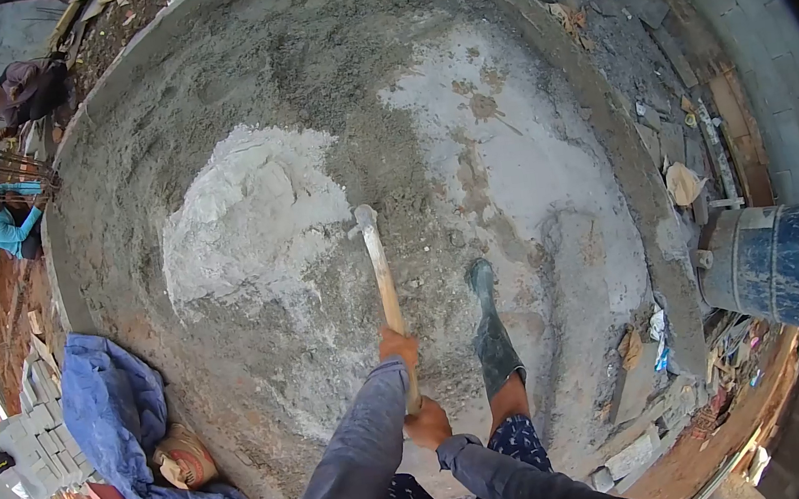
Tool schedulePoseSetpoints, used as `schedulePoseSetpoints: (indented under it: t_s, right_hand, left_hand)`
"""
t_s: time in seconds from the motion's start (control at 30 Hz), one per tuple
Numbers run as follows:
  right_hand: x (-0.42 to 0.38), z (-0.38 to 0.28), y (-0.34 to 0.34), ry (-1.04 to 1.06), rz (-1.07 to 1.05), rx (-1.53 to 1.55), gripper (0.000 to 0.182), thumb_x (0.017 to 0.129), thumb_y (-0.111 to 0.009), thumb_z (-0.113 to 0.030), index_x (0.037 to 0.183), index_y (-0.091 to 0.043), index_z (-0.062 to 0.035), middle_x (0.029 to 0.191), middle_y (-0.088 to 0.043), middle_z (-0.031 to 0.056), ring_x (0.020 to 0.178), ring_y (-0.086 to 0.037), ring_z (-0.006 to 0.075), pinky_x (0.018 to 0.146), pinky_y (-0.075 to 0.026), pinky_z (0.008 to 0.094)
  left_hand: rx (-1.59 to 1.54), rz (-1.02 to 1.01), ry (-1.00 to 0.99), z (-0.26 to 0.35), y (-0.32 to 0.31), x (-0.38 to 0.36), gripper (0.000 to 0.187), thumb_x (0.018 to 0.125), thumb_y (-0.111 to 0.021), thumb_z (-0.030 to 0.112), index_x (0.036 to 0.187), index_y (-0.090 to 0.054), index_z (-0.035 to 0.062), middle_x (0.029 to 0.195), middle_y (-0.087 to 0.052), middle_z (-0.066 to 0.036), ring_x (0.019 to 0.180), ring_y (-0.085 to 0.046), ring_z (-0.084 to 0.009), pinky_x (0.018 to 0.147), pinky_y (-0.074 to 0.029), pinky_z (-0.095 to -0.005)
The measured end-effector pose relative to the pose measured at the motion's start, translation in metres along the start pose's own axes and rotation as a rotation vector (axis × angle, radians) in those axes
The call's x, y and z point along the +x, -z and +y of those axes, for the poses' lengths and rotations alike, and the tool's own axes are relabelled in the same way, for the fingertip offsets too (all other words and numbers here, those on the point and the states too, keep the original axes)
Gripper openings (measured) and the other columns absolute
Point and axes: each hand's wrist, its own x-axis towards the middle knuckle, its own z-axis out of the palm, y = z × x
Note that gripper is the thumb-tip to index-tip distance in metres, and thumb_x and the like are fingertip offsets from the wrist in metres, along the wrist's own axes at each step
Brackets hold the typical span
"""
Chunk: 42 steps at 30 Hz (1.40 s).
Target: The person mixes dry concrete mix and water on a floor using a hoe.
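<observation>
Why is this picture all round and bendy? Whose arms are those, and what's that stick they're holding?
There's no robot here, just a person with bare hands. A camera worn on their head looks forward and down, so you see nearly what they would see. The picture looks bent and has black corners.

The left hand is higher up the wooden handle of a tool, maybe a hoe, and the right hand grips nearer its end. Below are a rubber boot, rough grey ground and a heap of pale powder. Around the edges are a blue tarp, a drum and two other people.
</observation>
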Motion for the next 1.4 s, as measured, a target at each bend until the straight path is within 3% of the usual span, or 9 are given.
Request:
schedulePoseSetpoints:
  t_s: [0.07, 0.3, 0.43, 0.53, 0.57, 0.77, 1.03, 1.2, 1.4]
  right_hand:
    - [-0.061, 0.019, 0.009, 0.081, 0.038, -0.218, 0.043, 0.076, -0.071, -0.025, 0.11, -0.061, -0.0002, 0.093, -0.07, 0.0243, 0.09, -0.067, 0.0446, 0.08, -0.052, 0.0509]
    - [-0.252, 0.125, 0.003, 0.277, 0.249, -0.699, 0.051, 0.083, -0.069, -0.021, 0.129, -0.06, -0.0023, 0.094, -0.069, 0.0175, 0.071, -0.064, 0.0375, 0.062, -0.049, 0.047]
    - [-0.151, 0.01, 0.062, 0.146, 0.041, -0.193, 0.038, 0.08, -0.072, -0.029, 0.105, -0.058, -0.0036, 0.078, -0.068, 0.0233, 0.075, -0.067, 0.0459, 0.07, -0.054, 0.0537]
    - [-0.044, -0.032, 0.073, 0.244, 0.108, -0.14, 0.035, 0.079, -0.073, -0.022, 0.104, -0.059, -0.0019, 0.081, -0.068, 0.0253, 0.077, -0.066, 0.0472, 0.071, -0.053, 0.0545]
    - [-0.006, -0.043, 0.078, 0.282, 0.149, -0.126, 0.034, 0.079, -0.073, -0.021, 0.103, -0.059, -0.0005, 0.084, -0.068, 0.0269, 0.081, -0.066, 0.0482, 0.073, -0.053, 0.0546]
    - [0.144, -0.109, 0.139, 0.318, 0.193, -0.065, 0.04, 0.078, -0.071, -0.018, 0.11, -0.06, 0.0029, 0.094, -0.069, 0.0298, 0.092, -0.067, 0.048, 0.081, -0.053, 0.0521]
    - [0.03, 0.02, 0.035, -0.087, 0.087, 0.376, 0.03, 0.079, -0.067, -0.011, 0.105, -0.064, 0.0054, 0.088, -0.072, 0.0197, 0.078, -0.072, 0.0316, 0.069, -0.055, 0.0432]
    - [-0.055, -0.005, 0.011, -0.194, 0.004, 0.297, 0.015, 0.084, -0.065, 0.0, 0.096, -0.056, 0.0012, 0.064, -0.057, 0.0065, 0.045, -0.053, 0.0163, 0.038, -0.04, 0.0336]
    - [-0.164, -0.032, 0.032, -0.06, -0.18, -0.083, 0.028, 0.077, -0.071, -0.005, 0.101, -0.059, 0.0015, 0.074, -0.061, 0.011, 0.058, -0.059, 0.0214, 0.052, -0.045, 0.0373]
  left_hand:
    - [-0.067, 0.057, -0.022, -0.089, -0.037, -0.003, 0.054, 0.088, -0.069, 0.026, 0.13, -0.048, -0.0002, 0.108, -0.067, -0.029, 0.102, -0.067, -0.043, 0.091, -0.054, -0.0477]
    - [-0.271, 0.064, 0.036, -0.095, -0.016, -0.224, 0.045, 0.089, -0.069, 0.02, 0.121, -0.041, 0.0045, 0.071, -0.065, -0.016, 0.052, -0.067, -0.0265, 0.047, -0.055, -0.0402]
    - [-0.237, 0.201, -0.157, -0.066, -0.017, -0.126, 0.048, 0.087, -0.07, 0.023, 0.121, -0.042, 0.0026, 0.084, -0.066, -0.024, 0.075, -0.069, -0.0433, 0.069, -0.055, -0.0499]
    - [-0.35, 0.141, -0.208, 0.059, 0.011, -0.075, 0.046, 0.089, -0.069, 0.023, 0.12, -0.043, 0.0005, 0.084, -0.066, -0.022, 0.068, -0.069, -0.0371, 0.063, -0.055, -0.0448]
    - [-0.369, 0.21, -0.344, 0.091, 0.008, -0.048, 0.032, 0.092, -0.066, 0.012, 0.111, -0.041, 0.0049, 0.07, -0.055, -0.008, 0.044, -0.055, -0.0168, 0.037, -0.044, -0.0336]
    - [-0.211, 0.126, -0.365, 0.217, -0.02, 0.077, 0.053, 0.091, -0.064, 0.022, 0.129, -0.041, -0.0074, 0.089, -0.07, -0.024, 0.063, -0.071, -0.0329, 0.061, -0.058, -0.0401]
    - [0.361, -0.044, -0.186, 0.042, -0.073, 0.018, 0.073, 0.089, -0.065, 0.028, 0.143, -0.031, -0.0083, 0.111, -0.067, -0.031, 0.106, -0.067, -0.0434, 0.092, -0.054, -0.0473]
    - [0.074, -0.276, -0.066, -0.04, -0.047, -0.015, 0.079, 0.089, -0.065, 0.026, 0.145, -0.025, -0.0141, 0.1, -0.07, -0.026, 0.08, -0.072, -0.0358, 0.072, -0.059, -0.0429]
    - [-0.669, -0.318, -0.015, -0.083, 0.021, -0.121, 0.027, 0.091, -0.066, 0.014, 0.104, -0.05, -0.0032, 0.068, -0.058, -0.007, 0.05, -0.057, -0.0169, 0.046, -0.052, -0.0363]
